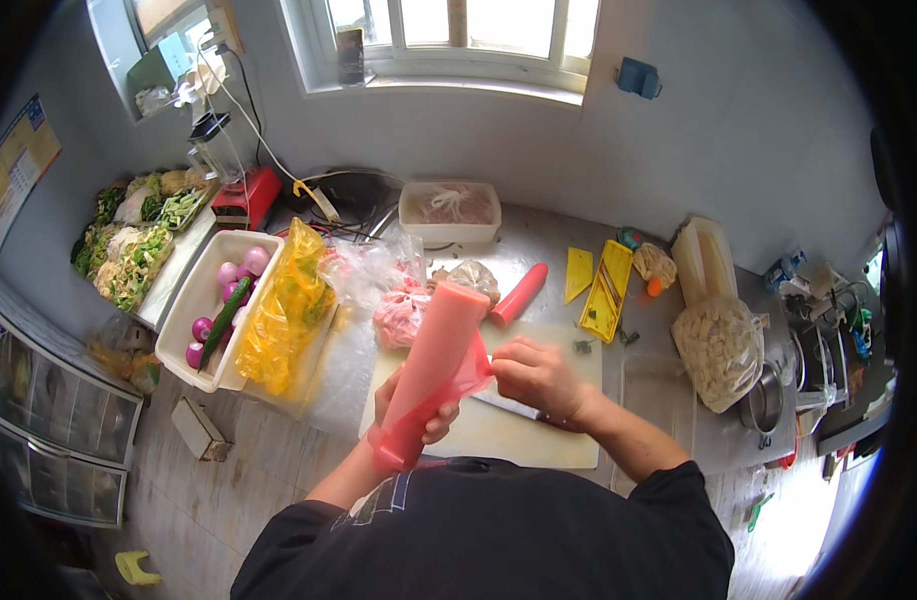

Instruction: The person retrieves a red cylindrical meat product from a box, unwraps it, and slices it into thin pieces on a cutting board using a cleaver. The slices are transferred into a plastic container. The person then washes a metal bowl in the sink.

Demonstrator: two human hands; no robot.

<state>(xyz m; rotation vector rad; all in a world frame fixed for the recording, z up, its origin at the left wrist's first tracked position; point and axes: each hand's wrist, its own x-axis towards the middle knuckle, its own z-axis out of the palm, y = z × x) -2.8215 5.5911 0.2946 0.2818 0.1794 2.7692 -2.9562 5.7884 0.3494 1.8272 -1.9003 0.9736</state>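
Observation:
A thick pink luncheon sausage (447, 337) stands tilted in my left hand (437, 424), its upper end bare and its lower part still in red film. My right hand (533, 371) pinches the loose edge of the red casing (469, 367), which is stretched out to the right of the sausage. Below lies a white cutting board (522, 442). A knife (507, 405) rests on it, partly hidden behind my right hand and the casing. Beyond the board's far edge lies a shorter red-cased sausage piece (522, 292), beside tied plastic bags of food (402, 315).
A white tub (259, 371) of onions and a cucumber stands left, next to a yellow plastic bag (286, 322). Yellow slicers (604, 292), a bag of pale chunks (717, 349) and a metal bowl (762, 397) are right. A lidless white container (449, 232) sits near the wall.

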